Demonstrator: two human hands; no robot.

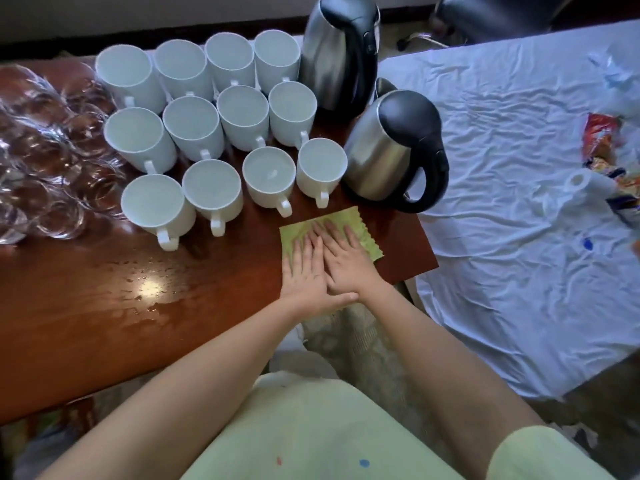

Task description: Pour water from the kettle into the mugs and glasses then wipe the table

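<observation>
My left hand [306, 268] and right hand [346, 254], flat, fingers spread, press green cloth [363, 233] near table's [104, 323] right edge, before mugs [214, 133].

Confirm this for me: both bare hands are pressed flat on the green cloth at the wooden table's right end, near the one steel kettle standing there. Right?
Not quite. The head view shows two steel kettles, not one: a nearer steel kettle and a farther steel kettle. The rest holds: the left hand and right hand lie flat on the green cloth at the right end of the wooden table.
</observation>
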